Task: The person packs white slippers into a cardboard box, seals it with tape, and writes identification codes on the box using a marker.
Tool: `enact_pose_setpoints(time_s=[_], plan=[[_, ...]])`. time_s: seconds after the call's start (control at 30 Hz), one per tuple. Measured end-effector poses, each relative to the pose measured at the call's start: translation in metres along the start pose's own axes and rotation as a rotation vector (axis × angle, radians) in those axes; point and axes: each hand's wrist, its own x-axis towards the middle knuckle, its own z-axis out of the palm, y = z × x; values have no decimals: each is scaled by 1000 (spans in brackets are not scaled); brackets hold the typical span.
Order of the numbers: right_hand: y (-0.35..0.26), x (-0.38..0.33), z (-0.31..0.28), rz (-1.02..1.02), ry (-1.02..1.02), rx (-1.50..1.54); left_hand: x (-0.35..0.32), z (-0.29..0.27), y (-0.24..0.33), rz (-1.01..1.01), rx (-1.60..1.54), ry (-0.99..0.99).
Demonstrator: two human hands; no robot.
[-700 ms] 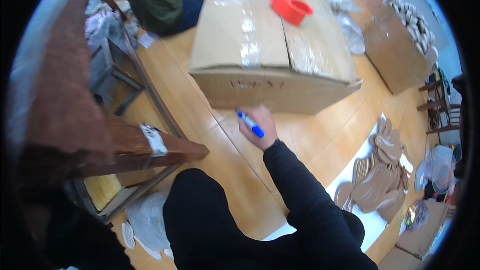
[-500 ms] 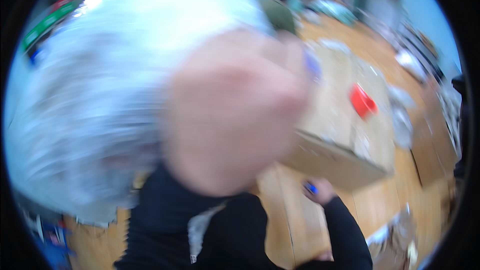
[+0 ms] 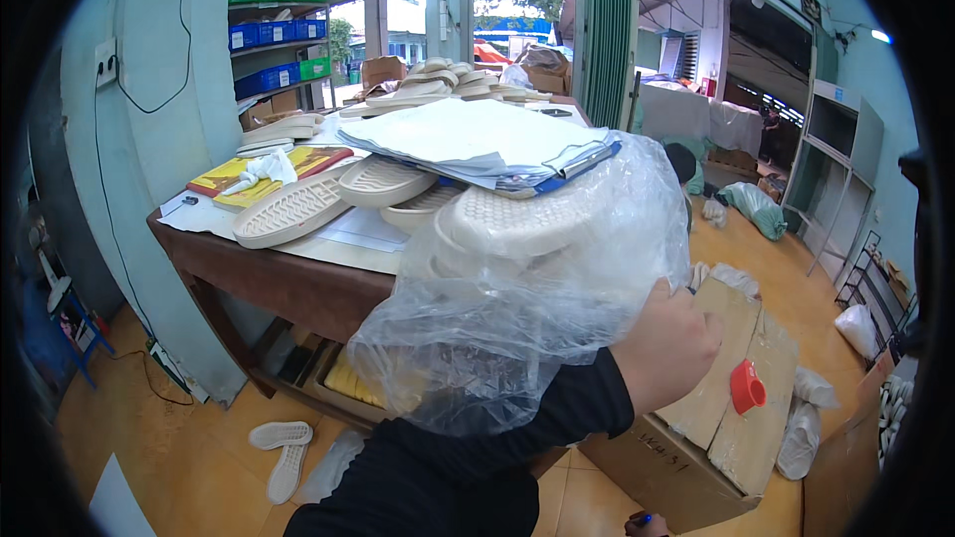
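Left hand [image 3: 665,346] closed on a clear plastic bag [image 3: 517,318] of white shoe soles, near the brown bench [image 3: 288,283]. Right hand [image 3: 645,524] barely visible at bottom edge by the cardboard box [image 3: 696,438]; grip impossible to tell.

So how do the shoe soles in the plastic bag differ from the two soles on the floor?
The bagged soles are wrapped in the clear plastic bag held up by the left hand; the floor soles lie bare. The bagged ones are stacked, the floor soles side by side. Both are pale cream.

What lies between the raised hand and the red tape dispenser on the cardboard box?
In the head view, only bare box top lies between the left hand, gripping the clear plastic bag, and the red tape dispenser.
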Motion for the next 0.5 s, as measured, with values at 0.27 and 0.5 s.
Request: enact_pose_setpoints(time_s=[0.27, 0.5], plan=[[-235, -22, -127, -705, 600, 371, 5, -93, 15, 57, -545, 335], [-476, -30, -267, -1211, 653, 626, -33, -225, -91, -644, -439, 724]])
